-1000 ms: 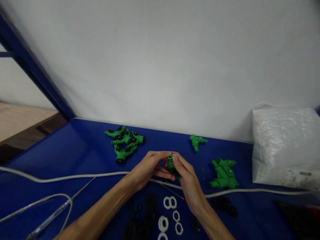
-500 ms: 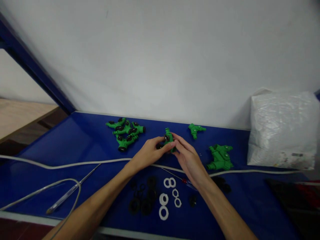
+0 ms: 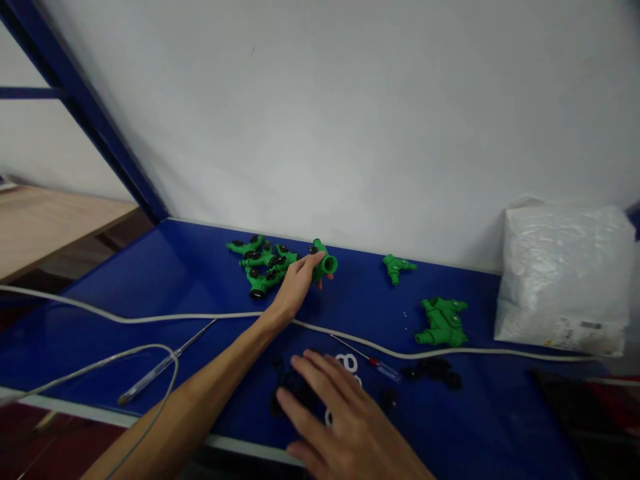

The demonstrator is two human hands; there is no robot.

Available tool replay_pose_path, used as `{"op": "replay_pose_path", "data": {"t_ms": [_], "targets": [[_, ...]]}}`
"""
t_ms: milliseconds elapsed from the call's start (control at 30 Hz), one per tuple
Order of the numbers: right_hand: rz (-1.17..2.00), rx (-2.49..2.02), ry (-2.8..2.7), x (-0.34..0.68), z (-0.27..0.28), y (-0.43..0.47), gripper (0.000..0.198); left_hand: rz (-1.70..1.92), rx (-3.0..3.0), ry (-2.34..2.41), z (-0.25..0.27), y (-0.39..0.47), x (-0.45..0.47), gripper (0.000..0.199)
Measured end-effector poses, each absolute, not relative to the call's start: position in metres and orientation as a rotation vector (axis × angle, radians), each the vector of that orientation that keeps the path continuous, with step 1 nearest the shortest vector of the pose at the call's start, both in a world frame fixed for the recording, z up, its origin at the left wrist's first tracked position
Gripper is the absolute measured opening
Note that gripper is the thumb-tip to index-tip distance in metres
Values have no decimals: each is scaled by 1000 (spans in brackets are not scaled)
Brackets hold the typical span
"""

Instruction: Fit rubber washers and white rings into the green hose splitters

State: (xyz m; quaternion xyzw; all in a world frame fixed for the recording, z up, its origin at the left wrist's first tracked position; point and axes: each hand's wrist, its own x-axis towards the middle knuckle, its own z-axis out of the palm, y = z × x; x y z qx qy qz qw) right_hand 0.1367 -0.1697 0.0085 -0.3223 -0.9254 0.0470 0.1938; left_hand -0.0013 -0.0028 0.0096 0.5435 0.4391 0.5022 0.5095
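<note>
My left hand (image 3: 299, 283) is closed round a green Y-shaped hose connector (image 3: 327, 265), whose round open end faces me. Just left of that hand lies a group of green connectors with black knobs (image 3: 260, 283). My right hand (image 3: 340, 420) hangs low over the front of the table with its fingers spread, holding nothing. Beneath and beside its fingers are black rings (image 3: 280, 400), partly hidden. White rings (image 3: 350, 363) show past its knuckles, some of them covered by the hand.
One green connector (image 3: 398, 268) lies near the wall, more green connectors (image 3: 443, 321) to the right. A screwdriver (image 3: 384, 369), black parts (image 3: 435, 370), a clear-handled tool (image 3: 150, 379) and a white cable (image 3: 200, 317) lie on the blue table (image 3: 200, 260). At right stands a plastic bag (image 3: 565, 273).
My right hand has let go of the connector and come down toward me over the rings. My left hand keeps the connector, now turned with its open end toward me. The view has shifted slightly.
</note>
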Motion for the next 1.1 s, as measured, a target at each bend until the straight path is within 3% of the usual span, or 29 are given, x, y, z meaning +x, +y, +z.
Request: {"op": "replay_pose_path", "data": {"t_ms": [167,300,500,700,1100], "targets": [[76,-822,-2812,120,-18,-176,72,1191,1323,973,6,-5,3,46],[204,-985,-2804,119,-17,-167,75,1175,1293,936,3,-4,4,47],[154,-1083,-2712,132,4,-163,63,1148,1140,928,2,-2,3,46],[-120,-1332,-2470,177,0,-160,40,1057,1078,896,6,-3,1,51],[-80,-1353,-2425,181,-29,-147,26,886,1178,852,14,-8,-2,55]]}}
